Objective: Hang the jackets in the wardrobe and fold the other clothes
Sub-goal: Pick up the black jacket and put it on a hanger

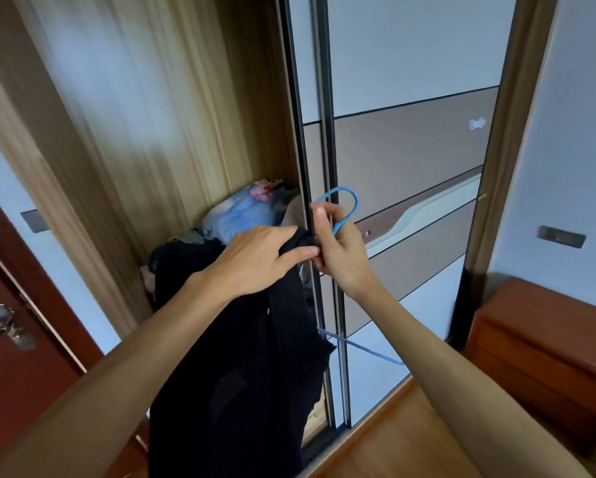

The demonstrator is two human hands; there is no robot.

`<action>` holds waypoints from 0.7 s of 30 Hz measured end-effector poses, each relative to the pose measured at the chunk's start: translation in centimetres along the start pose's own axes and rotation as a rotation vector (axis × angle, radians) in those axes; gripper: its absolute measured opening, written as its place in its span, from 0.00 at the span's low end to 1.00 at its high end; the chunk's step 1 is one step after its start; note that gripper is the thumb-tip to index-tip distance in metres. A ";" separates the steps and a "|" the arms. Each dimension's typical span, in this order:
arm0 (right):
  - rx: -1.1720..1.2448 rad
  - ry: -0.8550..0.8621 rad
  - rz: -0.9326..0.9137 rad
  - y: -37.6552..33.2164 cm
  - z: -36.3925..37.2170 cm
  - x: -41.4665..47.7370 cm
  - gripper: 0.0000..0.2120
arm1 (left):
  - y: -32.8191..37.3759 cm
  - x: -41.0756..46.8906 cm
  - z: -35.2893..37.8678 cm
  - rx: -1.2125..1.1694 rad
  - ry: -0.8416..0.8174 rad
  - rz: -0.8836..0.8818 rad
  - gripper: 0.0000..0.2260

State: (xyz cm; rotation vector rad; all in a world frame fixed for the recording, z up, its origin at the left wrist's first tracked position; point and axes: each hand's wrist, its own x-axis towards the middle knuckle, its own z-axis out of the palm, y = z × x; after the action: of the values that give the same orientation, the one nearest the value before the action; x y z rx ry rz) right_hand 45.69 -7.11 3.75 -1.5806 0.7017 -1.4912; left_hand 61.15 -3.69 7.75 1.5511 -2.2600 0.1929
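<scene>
A black jacket (pixel 241 357) hangs down in front of the open wardrobe (pixel 144 132), draped over a blue wire hanger (pixel 344 208). My right hand (pixel 338 250) grips the hanger just below its hook, which sticks up beside the sliding door's edge. My left hand (pixel 258 260) lies on the jacket's collar at the hanger's neck, fingers pinching the fabric. One blue arm of the hanger pokes out of the jacket to the right, lower down.
A pile of clothes (pixel 241 212) sits inside the wardrobe behind the jacket. The sliding door (pixel 410 150) covers the right half. A reddish wooden cabinet (pixel 545 339) stands at right; a red door with a metal handle (pixel 6 326) is at left.
</scene>
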 end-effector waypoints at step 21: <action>-0.551 -0.653 0.343 16.3 3.3 -1.6 0.26 | -5.8 -2.0 -2.4 -0.778 0.069 -0.200 0.17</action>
State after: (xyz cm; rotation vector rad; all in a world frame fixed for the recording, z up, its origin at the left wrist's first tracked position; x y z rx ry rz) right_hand 51.02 -13.27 -10.88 -2.0713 0.9683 -0.4837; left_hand 67.67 -3.33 8.49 1.2798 -1.7704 -0.6073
